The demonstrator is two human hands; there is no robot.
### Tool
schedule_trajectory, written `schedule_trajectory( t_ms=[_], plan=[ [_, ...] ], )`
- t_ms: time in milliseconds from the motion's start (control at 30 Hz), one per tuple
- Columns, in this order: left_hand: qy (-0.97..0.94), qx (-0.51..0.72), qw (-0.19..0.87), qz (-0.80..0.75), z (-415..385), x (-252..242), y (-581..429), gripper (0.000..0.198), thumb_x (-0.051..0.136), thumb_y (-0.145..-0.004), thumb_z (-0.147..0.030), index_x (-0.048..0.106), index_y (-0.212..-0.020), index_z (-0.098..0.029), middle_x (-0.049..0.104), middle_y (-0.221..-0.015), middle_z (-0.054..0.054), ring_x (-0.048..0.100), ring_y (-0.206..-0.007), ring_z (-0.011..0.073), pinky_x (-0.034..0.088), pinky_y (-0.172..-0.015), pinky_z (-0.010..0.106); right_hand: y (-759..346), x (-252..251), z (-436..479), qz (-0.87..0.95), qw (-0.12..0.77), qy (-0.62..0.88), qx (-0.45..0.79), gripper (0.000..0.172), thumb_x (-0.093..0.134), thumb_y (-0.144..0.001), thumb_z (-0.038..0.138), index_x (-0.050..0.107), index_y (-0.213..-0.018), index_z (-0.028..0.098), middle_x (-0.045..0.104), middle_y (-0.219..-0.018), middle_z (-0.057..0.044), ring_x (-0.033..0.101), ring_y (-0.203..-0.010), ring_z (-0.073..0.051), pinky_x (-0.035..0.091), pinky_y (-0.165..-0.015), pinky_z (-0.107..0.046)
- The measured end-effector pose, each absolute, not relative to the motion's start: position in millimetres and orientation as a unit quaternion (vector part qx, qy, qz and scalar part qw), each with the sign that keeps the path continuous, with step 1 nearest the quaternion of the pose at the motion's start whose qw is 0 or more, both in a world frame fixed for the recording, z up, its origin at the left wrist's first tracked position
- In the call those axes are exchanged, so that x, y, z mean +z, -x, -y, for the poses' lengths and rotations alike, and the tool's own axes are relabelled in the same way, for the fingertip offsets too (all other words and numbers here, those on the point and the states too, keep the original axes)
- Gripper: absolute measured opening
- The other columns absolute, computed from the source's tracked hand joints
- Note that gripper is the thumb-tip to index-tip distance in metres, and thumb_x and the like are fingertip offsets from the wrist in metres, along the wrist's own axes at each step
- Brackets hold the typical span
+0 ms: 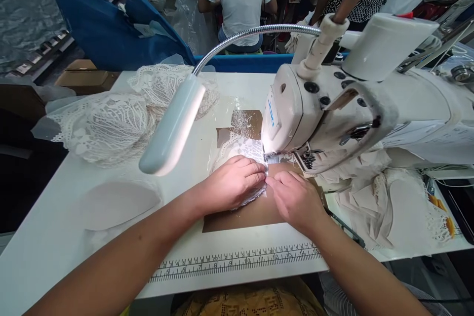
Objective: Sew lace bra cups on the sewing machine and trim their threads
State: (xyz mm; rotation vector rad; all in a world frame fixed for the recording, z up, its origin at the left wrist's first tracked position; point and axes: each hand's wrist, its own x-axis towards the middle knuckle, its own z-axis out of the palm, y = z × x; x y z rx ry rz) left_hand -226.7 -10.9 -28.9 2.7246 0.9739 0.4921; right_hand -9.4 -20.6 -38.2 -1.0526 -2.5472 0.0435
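My left hand lies flat on a piece of white lace just in front of the needle of a white sewing machine, fingers together and pressing the lace down. Beside it, my right hand has its fingertips curled onto the lace edge, close to the presser foot. The lace lies on a brown plate set into the white table. The needle itself is hidden by the machine head.
A gooseneck lamp hangs over the table left of my hands. A heap of lace and a foam cup lie at the left. Cut fabric pieces pile up under the machine arm. A printed ruler runs along the front edge. Other people work behind.
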Motion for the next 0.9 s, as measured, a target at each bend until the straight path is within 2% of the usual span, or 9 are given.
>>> schedule_trajectory(
  t_ms=[200,333,533,700,900],
  plan=[
    [-0.934,0.139,0.093,-0.314,10.0,-27.0,228.9,0.025,0.043,-0.097,-0.021,0.061,-0.113,-0.014,0.063,-0.124,0.010,0.058,-0.097,0.0212,0.044,-0.086,0.037,10.9,-38.6,17.6,0.905,0.195,0.377,0.018,0.037,0.044,-0.084,0.007,0.071,-0.109,0.012,0.067,-0.078,-0.006,0.052,-0.067,-0.017,0.038,-0.063,-0.029],
    [-0.938,0.125,0.072,-0.314,10.0,-27.0,229.1,0.028,0.043,-0.096,-0.018,0.060,-0.118,-0.015,0.061,-0.130,0.010,0.059,-0.092,0.0204,0.044,-0.081,0.036,12.5,-39.5,15.6,0.904,0.180,0.386,0.003,0.039,0.044,-0.084,0.006,0.071,-0.111,0.012,0.065,-0.072,-0.006,0.053,-0.068,-0.019,0.038,-0.061,-0.029],
    [-0.935,0.123,0.039,-0.332,11.3,-27.4,229.3,0.032,0.049,-0.091,-0.019,0.060,-0.120,-0.012,0.061,-0.129,0.012,0.058,-0.083,0.0217,0.045,-0.071,0.035,13.4,-38.5,17.7,0.906,0.172,0.385,-0.017,0.038,0.044,-0.082,0.005,0.071,-0.109,0.012,0.066,-0.076,-0.007,0.055,-0.069,-0.020,0.041,-0.062,-0.030],
    [-0.931,0.130,0.043,-0.339,10.1,-28.7,228.4,0.035,0.051,-0.088,-0.018,0.062,-0.121,-0.010,0.062,-0.128,0.014,0.058,-0.086,0.0235,0.047,-0.074,0.037,17.4,-38.3,16.8,0.900,0.135,0.415,-0.021,0.040,0.044,-0.084,0.007,0.070,-0.112,0.013,0.065,-0.072,-0.007,0.055,-0.067,-0.020,0.040,-0.058,-0.030],
    [-0.929,0.126,0.037,-0.346,7.2,-29.7,228.5,0.040,0.051,-0.088,-0.018,0.059,-0.126,-0.008,0.060,-0.130,0.015,0.056,-0.088,0.0251,0.048,-0.076,0.040,16.9,-39.6,13.3,0.894,0.121,0.432,0.011,0.044,0.043,-0.085,0.006,0.067,-0.121,0.014,0.066,-0.079,-0.009,0.056,-0.075,-0.021,0.044,-0.063,-0.030]
  ],
)
